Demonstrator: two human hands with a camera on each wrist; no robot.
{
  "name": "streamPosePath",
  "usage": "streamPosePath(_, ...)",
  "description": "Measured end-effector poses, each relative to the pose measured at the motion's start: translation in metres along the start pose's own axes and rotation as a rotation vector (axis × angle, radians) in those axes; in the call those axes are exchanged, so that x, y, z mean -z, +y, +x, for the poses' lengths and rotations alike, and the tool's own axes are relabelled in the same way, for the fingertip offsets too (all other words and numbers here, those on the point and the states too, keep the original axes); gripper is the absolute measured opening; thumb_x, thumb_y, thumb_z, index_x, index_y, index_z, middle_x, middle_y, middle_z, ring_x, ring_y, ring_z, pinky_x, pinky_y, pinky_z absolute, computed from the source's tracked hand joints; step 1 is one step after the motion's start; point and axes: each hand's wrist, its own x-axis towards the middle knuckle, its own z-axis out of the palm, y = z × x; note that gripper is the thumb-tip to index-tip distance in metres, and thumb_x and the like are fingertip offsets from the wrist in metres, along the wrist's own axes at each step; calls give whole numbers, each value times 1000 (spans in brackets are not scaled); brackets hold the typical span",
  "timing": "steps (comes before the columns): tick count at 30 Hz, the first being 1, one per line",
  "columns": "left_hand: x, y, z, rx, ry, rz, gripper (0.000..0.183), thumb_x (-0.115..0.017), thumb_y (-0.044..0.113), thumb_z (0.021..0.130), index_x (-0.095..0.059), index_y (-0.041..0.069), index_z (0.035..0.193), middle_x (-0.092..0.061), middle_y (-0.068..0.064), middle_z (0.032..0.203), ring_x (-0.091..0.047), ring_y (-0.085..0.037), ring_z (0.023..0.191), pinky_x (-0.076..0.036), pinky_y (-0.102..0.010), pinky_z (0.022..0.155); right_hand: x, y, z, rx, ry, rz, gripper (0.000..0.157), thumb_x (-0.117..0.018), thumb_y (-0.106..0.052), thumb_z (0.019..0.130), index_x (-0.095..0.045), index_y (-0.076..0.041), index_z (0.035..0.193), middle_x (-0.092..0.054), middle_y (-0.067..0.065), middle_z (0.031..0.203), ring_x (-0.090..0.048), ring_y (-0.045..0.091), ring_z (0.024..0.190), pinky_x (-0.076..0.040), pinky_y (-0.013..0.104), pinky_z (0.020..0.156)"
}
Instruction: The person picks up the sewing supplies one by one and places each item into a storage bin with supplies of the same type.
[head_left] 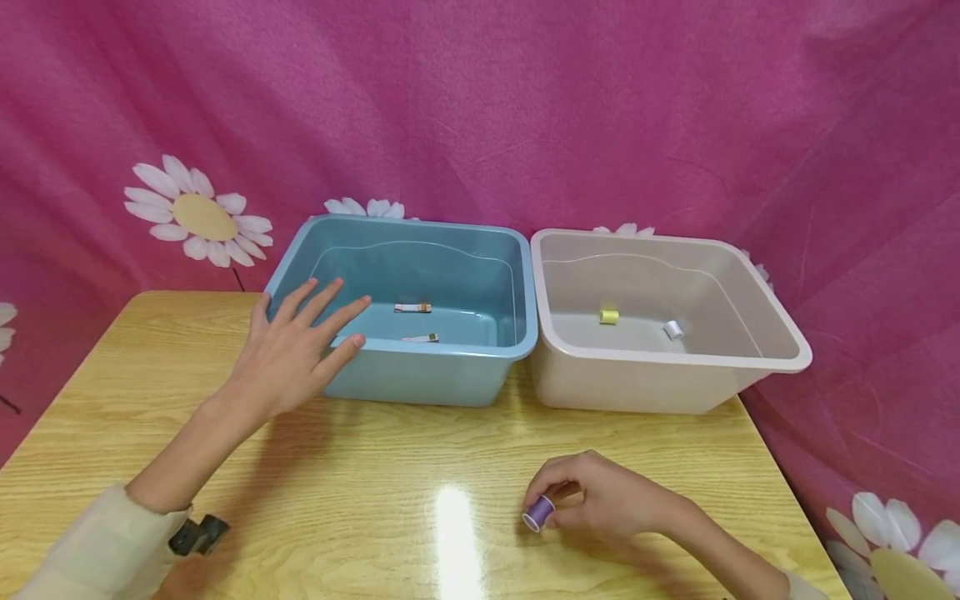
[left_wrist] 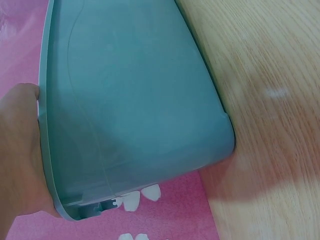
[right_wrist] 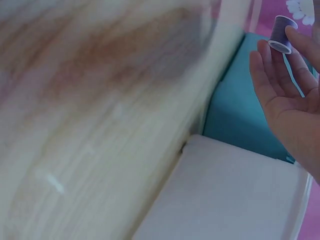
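Between its thumb and fingers my right hand [head_left: 592, 496] pinches a purple thread spool [head_left: 539, 513] with white ends, above the front part of the table. The right wrist view also shows the spool [right_wrist: 283, 35] at the fingertips. My left hand [head_left: 288, 350] reaches over the left front corner of a blue bin [head_left: 420, 350], its fingers straight and spread, overlapping the rim in the head view. Inside that bin lie two small flat white pieces [head_left: 412, 308] with coloured ends. A beige bin [head_left: 645, 387] holds a yellow spool [head_left: 608, 317] and a white spool [head_left: 673, 330].
Both bins stand side by side at the back of a light wooden table [head_left: 360, 500]. Behind them hangs a pink cloth [head_left: 480, 108] with white daisies. A dark clip [head_left: 198, 535] sits at my left sleeve [head_left: 105, 546].
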Motion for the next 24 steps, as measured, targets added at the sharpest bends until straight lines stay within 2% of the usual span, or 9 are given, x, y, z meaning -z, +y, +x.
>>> streamPosePath(16, 1, 0, 0, -1, -2, -8, 56, -49, 46, 102, -43, 24, 153, -34, -17, 158, -26, -44, 142, -15, -80, 101, 29, -20, -5, 10, 123, -142, 31, -71, 6, 87, -72, -19, 106, -68, -7, 105, -67, 14, 97, -55, 31, 87)
streamPosePath(20, 1, 0, 1, -3, 1, -11, 56, -49, 46, 102, -43, 23, 153, -33, -17, 158, -26, -45, 142, -15, -80, 101, 38, -26, -7, 36, 165, -221, 32, -73, 4, 87, -71, -21, 106, -68, -9, 104, -65, 13, 97, -56, 33, 84)
streamPosePath(24, 0, 0, 1, -7, 10, -16, 56, -49, 46, 102, -44, 23, 153, -34, -17, 157, -26, -45, 142, -14, -81, 101, 45, -31, -10, 62, 200, -240, 33, -72, 6, 86, -72, -20, 106, -68, -8, 103, -64, 14, 97, -57, 34, 83)
